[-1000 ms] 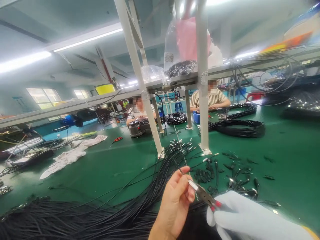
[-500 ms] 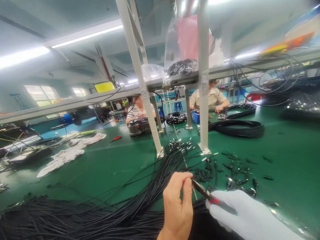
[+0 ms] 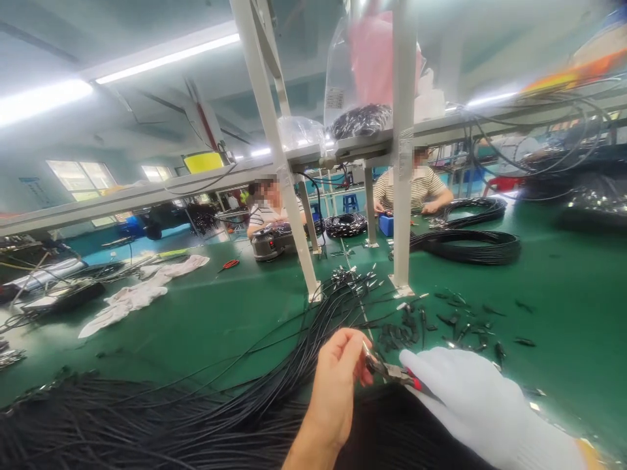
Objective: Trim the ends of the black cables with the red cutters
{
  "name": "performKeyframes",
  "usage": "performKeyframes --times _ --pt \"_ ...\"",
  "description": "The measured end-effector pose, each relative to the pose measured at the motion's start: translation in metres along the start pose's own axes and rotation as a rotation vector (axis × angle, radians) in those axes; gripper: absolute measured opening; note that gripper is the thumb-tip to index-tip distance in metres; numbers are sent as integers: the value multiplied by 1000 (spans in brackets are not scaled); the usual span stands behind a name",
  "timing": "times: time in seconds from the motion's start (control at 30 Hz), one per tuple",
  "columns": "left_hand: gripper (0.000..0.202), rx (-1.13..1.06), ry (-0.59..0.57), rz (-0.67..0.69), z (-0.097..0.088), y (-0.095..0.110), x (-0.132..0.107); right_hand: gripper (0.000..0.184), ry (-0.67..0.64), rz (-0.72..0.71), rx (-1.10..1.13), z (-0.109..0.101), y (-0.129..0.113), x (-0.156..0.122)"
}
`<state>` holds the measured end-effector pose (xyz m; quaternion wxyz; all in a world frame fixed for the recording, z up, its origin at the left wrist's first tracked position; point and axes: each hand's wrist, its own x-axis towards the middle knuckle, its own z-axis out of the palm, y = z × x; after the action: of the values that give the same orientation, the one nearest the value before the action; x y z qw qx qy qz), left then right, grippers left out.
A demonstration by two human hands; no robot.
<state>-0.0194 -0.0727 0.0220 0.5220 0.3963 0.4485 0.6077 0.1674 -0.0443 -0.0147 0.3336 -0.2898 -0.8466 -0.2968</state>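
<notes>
My bare left hand (image 3: 336,378) is closed in a pinch on a cable connector (image 3: 365,350) with a shiny metal end. In my white-gloved right hand (image 3: 465,391) is a pair of pliers (image 3: 392,372) with red on the handles. The jaws meet a dark piece at the connector, close to my left fingertips. Left of my hands, a thick bundle of black cables (image 3: 313,346) runs up the green table, its metal plug ends (image 3: 350,277) at the far end. Small black pieces (image 3: 399,334) lie scattered beyond my right hand.
White shelf posts (image 3: 402,196) stand on the green table (image 3: 235,326). Coiled black cables (image 3: 475,248) lie at the right. A white cloth (image 3: 142,297) and red-handled scissors (image 3: 228,265) lie at the left. Two people sit across the table, one by a dark machine (image 3: 272,245).
My left hand has turned and dropped slightly left, bringing the connector's metal end into sight. The pliers have swung flatter, and my gloved hand has risen a little. The view has tilted slightly.
</notes>
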Motion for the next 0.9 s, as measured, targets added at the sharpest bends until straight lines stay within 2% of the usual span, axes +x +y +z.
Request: performKeyframes --times 0.17,0.5,0.6,0.73,0.9 --pt "34 -122 -62 -140 -3 1 0 26 102 -46 -27 2 1 0" --pt "32 -230 -86 -275 -5 2 1 29 123 -41 -18 14 3 -13" --pt "31 -184 -82 -201 -6 2 2 29 131 -35 17 16 4 -13" --pt "27 -110 -75 24 -7 2 1 26 133 9 52 16 4 -8" --pt "25 51 -116 145 -9 2 1 28 124 37 72 20 5 -12"
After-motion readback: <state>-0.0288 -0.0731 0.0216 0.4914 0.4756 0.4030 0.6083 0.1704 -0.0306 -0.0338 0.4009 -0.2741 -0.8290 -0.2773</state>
